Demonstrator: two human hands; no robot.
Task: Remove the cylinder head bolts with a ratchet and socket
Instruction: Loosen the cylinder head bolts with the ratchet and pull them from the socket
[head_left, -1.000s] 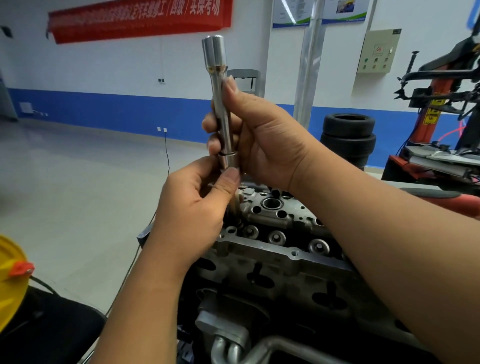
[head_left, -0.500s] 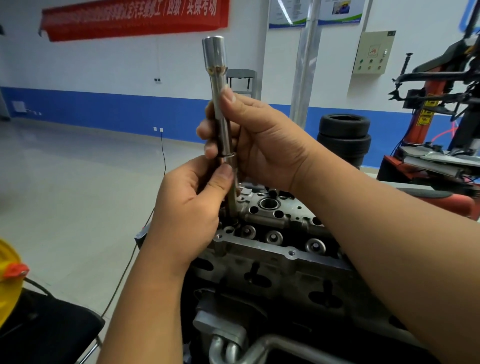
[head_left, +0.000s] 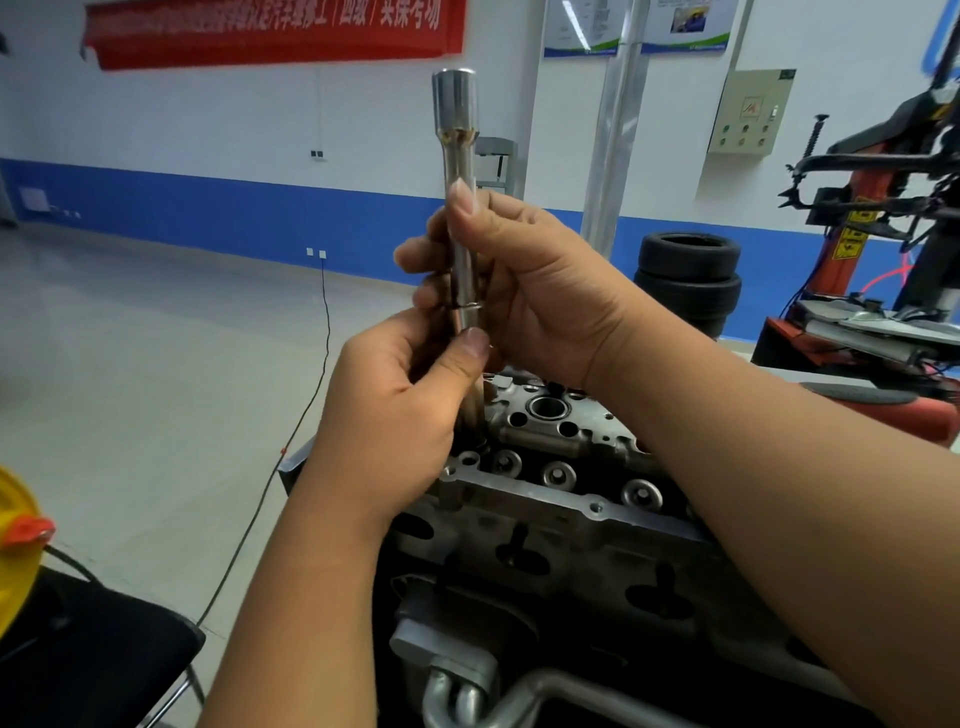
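Workshop bg; extension bar (head_left: 464, 228) upright over cyl head (head_left: 550, 499); right hand (head_left: 524, 291) grip above left hand (head_left: 400, 410), both round it

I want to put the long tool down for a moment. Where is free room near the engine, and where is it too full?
Free: the pale floor left of the cylinder head, beyond the black cable. The black chair seat at lower left shows bare surface. Crowded: the head's top, full of holes, under both hands gripping the extension bar.

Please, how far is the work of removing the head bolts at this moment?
Done: nothing clearly visible. In hand: the right hand and left hand grip a long upright socket extension over the cylinder head. Left: no ratchet is in view, and whether any bolt is already out cannot be told.
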